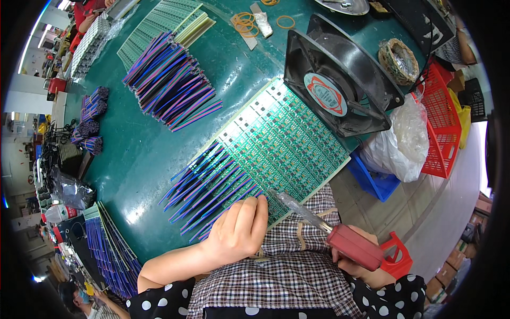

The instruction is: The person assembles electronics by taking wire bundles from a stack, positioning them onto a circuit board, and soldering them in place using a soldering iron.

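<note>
My left hand [238,227] is closed at the near edge of a green circuit board panel [303,138], its fingertips pinching a blue-and-pink wire [241,190] close to the board. Several such wires fan out leftward from the panel's left edge, beyond the hand. My right hand [350,266] grips the dark red handle of a soldering iron [353,245]. The iron's tip points up and left and meets the panel's lower edge, near my left fingertips. Whether it touches a wire end is too small to tell.
A black fan [340,80] stands at the panel's far right. Cut wires [170,80] are heaped on stacked panels [151,34] farther back. Wire bundles [90,119] and a wired panel [109,250] lie left. Right are a blue bin [374,178], white bag [398,143] and red basket [443,127].
</note>
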Available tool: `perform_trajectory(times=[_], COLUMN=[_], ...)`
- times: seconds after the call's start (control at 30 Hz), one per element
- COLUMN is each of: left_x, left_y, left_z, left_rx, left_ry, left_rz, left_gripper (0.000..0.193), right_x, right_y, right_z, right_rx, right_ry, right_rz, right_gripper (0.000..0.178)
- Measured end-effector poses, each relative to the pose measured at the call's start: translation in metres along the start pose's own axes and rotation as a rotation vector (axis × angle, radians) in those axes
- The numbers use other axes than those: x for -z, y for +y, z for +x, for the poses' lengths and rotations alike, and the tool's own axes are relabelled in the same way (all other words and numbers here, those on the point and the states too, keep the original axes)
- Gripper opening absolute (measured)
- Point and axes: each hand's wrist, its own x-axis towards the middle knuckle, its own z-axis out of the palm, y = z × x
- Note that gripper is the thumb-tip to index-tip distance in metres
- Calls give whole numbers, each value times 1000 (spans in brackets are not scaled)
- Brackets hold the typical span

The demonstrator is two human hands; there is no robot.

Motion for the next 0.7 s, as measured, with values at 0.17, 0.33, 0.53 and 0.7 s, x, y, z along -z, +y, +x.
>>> perform_trajectory(times=[0.17,0.33,0.53,0.7], left_x=[-1,-3,-3,0], left_y=[2,3,4,0], left_z=[0,0,0,4], left_rx=[14,22,16,-89], left_ry=[15,57,47,-18], left_rz=[-20,-48,-13,101], left_gripper=[28,32,31,18], right_x=[0,0,1,1], right_y=[-2,0,1,2], right_z=[-6,-3,10,7], right_rx=[-131,22,299,307], right_ry=[10,19,35,26], right_rz=[104,2,-263,-282], right_gripper=[68,67,65,66])
